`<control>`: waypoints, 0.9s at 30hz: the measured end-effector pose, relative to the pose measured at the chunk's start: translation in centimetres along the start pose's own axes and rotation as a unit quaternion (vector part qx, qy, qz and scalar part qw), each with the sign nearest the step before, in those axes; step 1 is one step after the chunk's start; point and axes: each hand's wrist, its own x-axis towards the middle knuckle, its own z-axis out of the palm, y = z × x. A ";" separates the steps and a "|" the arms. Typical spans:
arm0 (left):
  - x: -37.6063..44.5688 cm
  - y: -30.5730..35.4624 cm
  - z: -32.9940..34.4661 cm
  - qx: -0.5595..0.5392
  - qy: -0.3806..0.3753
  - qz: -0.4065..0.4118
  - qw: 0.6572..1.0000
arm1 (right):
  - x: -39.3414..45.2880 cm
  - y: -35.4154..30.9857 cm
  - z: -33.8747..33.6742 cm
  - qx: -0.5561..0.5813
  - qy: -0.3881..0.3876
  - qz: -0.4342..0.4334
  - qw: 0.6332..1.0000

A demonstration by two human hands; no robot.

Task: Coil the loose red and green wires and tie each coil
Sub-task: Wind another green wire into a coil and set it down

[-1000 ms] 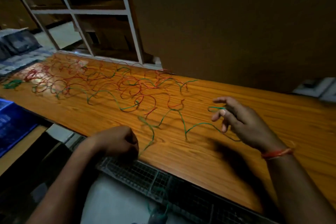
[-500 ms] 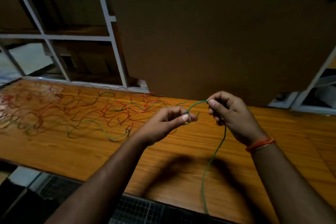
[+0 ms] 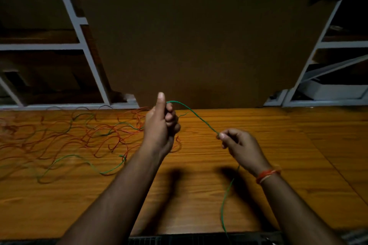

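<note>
A thin green wire [image 3: 196, 116] arcs in the air between both hands above the wooden table [image 3: 298, 155]. My left hand [image 3: 160, 125] grips one end in curled fingers, thumb pointing up. My right hand [image 3: 239, 145] pinches the wire lower down; past it the wire hangs down over the table's near edge. A tangle of loose red wires [image 3: 79, 137] and green wires [image 3: 83, 162] lies spread over the left part of the table.
A large brown cardboard sheet [image 3: 199, 36] stands upright behind the table. White metal shelving [image 3: 79, 45] rises at the back left and back right. A dark wire grid [image 3: 179, 240] runs below the table's near edge.
Both hands have lifted the green wire off the table. They now stand farther apart, the left raised with thumb up, the right lower. The view has turned right.
</note>
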 end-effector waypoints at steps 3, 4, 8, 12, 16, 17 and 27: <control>2.2 0.6 -0.3 -0.134 0.013 -0.045 0.990 | -1.6 1.6 1.2 0.043 -0.002 0.046 0.998; 2.9 0.8 -0.6 -0.164 0.015 -0.052 0.985 | -2.0 1.9 1.3 0.061 0.022 0.059 0.996; 4.4 1.2 -0.9 -0.224 0.025 -0.033 0.974 | -3.3 2.1 0.5 0.073 0.135 0.076 0.985; 4.2 0.7 -0.4 -0.228 0.037 0.017 0.973 | -4.5 3.2 0.1 -0.006 0.095 0.062 0.993; 3.8 -0.1 0.6 -0.181 0.023 0.064 0.981 | -6.1 4.7 -1.5 -0.053 0.052 0.036 0.997; 3.6 -0.6 1.1 -0.156 0.021 0.070 0.985 | -6.2 4.8 -2.2 -0.073 0.033 0.016 0.997; -1.4 -8.3 4.9 0.287 -0.161 0.014 0.944 | -3.2 -1.0 -10.4 -0.124 -0.086 -0.212 0.966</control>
